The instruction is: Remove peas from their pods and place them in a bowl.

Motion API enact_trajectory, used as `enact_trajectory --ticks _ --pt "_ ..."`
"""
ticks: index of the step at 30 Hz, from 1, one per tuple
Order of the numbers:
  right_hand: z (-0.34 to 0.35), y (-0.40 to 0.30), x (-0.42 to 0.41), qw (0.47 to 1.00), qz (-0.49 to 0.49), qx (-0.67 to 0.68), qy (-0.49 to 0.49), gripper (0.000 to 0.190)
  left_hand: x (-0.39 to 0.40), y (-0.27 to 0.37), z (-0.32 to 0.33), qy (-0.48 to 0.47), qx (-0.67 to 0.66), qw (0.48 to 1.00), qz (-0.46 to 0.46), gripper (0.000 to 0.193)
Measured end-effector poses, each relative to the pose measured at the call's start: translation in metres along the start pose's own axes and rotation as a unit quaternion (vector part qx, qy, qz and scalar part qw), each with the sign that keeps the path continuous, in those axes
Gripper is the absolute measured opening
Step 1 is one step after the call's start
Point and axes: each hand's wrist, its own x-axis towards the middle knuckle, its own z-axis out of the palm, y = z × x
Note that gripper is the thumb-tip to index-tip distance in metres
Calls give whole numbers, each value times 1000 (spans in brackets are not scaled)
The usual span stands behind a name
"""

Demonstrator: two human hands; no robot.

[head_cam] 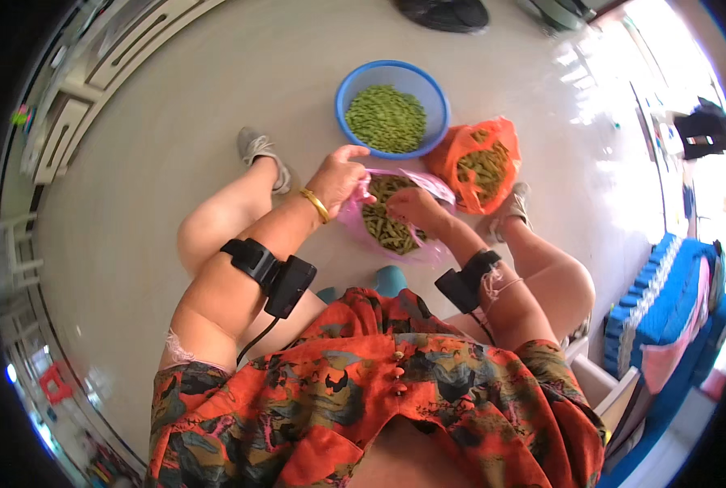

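Observation:
A pink plastic bag [363, 222] of green-brown bean pods [390, 235] lies open on the floor before me. My left hand [341, 180], with a gold bangle at its wrist, is at the bag's left edge; fingers and thumb are spread around the pink plastic, and whether they grip it is unclear. Inside the bag opening, my right hand [415, 207] is bent down over the pods; its fingertips are hidden. Beyond the bag stands a blue plastic basin [441, 131] holding shelled green beans [387, 119]. An orange plastic bag [506, 131] with more pods [485, 168] stands right of it.
My shoes [259, 146] rest on the floor either side of the bags. Teal slippers or similar items [390, 280] lie close to me. A cabinet with drawers [131, 52] stands at upper left, and a blue cloth-covered piece [655, 305] at the right. A black object [445, 13] lies at the top.

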Motion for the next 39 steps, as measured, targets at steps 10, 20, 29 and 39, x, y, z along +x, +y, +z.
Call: enact_trajectory --ticks 10,20,29,39 --pt "32 51 37 964 39 -239 -111 56 5 -26 15 63 12 997 48 39" --pt "49 66 71 916 218 -325 -90 60 13 -17 15 81 115 986 94 32" --pt "55 95 60 969 36 -220 105 24 2 -4 15 66 198 973 96 24" --pt "21 56 39 966 24 217 137 38 49 -40 -5 -3 297 939 172 13"
